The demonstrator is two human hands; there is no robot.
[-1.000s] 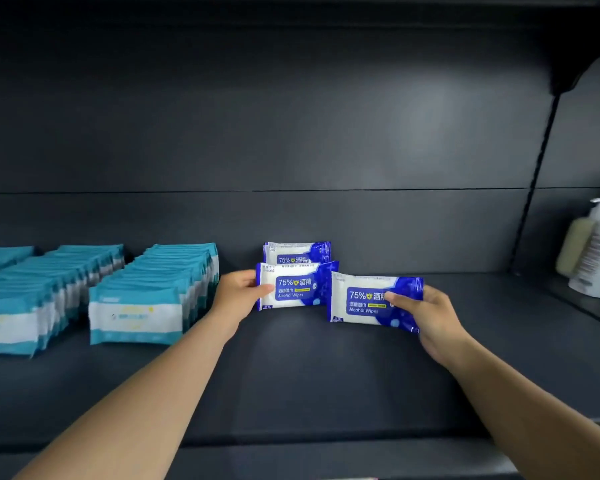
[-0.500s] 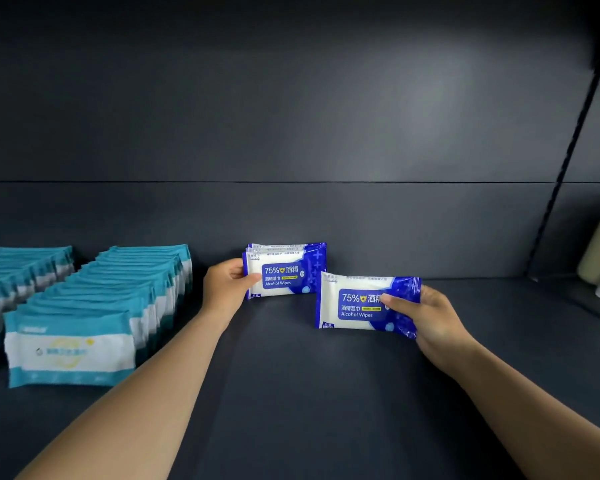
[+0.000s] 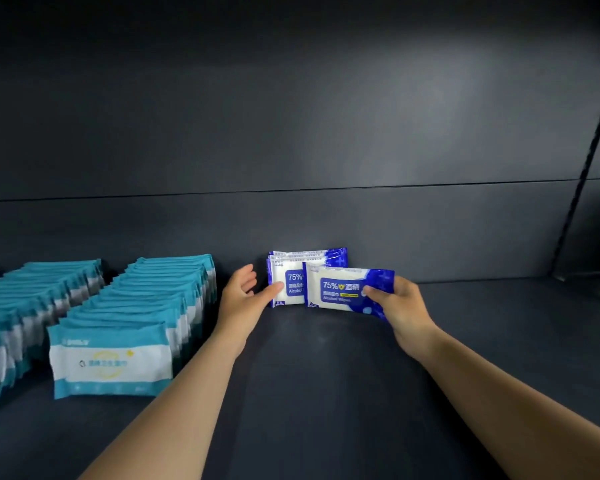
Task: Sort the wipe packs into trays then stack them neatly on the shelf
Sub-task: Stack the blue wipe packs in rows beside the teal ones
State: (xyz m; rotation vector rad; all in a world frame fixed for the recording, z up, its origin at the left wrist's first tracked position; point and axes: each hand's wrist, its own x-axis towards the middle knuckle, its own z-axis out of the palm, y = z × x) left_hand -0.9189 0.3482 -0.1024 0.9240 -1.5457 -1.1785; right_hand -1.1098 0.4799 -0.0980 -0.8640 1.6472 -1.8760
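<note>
The right hand (image 3: 400,306) pinched a blue wipe pack (image 3: 349,289) by its end, just in front of the standing blue packs (image 3: 284,282) that the left hand (image 3: 241,299) steadied with straight fingers, so next it seemed to need sliding in snugly.

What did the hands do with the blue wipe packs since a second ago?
The right hand carried its blue pack leftward, so it now overlaps the front of the standing blue packs at the back of the shelf. The left hand loosened its grip; now its fingers are spread and only its thumb touches them. The teal packs stayed in their rows.
</note>
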